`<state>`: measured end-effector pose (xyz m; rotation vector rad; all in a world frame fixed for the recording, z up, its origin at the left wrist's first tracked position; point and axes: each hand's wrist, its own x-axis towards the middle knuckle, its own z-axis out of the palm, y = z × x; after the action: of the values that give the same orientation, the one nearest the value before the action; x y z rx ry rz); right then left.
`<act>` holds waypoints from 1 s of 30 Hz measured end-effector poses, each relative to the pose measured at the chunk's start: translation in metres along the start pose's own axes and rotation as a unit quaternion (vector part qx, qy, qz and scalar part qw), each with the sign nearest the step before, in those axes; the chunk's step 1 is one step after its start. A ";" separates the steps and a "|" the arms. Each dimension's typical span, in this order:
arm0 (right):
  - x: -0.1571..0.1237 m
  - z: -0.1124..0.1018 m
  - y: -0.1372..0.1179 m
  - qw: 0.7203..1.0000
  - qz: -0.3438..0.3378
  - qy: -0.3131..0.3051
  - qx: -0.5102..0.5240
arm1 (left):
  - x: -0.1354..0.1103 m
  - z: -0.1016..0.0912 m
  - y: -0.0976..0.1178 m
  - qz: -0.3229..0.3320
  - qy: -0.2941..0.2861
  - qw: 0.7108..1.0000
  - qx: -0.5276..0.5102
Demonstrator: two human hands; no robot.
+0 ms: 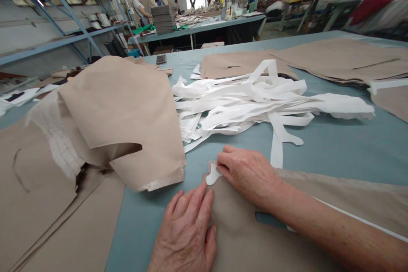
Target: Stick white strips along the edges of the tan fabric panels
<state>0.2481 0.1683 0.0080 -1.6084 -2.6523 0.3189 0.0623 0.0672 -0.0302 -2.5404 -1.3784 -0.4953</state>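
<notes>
A beige fabric piece (242, 238) lies flat on the blue-grey table (344, 148) right in front of me. My left hand (188, 231) rests flat on its left edge with the fingers stretched out. My right hand (248, 172) has its fingers curled on the upper corner of the piece, pinching the end of a white interfacing strip (213, 177) there. A thin white strip edge (360, 221) runs along the fabric under my right forearm.
A heap of white interfacing strips (248, 102) lies mid-table. A folded stack of beige pieces (121, 114) sits to the left, and more beige pieces (338, 57) lie at the far right. Behind stand metal shelves (57, 17) and another table (204, 25) where a person (140, 6) works.
</notes>
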 end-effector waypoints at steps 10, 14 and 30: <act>0.000 0.001 -0.002 1.000 0.009 0.012 0.005 | -0.002 -0.001 0.003 -0.012 -0.016 1.000 -0.002; 0.004 -0.004 -0.003 1.000 0.016 -0.009 -0.008 | -0.002 -0.001 0.004 -0.011 -0.015 1.000 -0.003; 0.009 -0.015 -0.011 0.998 0.031 -0.045 -0.017 | -0.005 0.002 0.007 -0.029 0.021 0.999 -0.007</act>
<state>0.2366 0.1736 0.0241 -1.7304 -2.6900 0.3596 0.0658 0.0601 -0.0339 -2.4920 -1.4423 -0.5689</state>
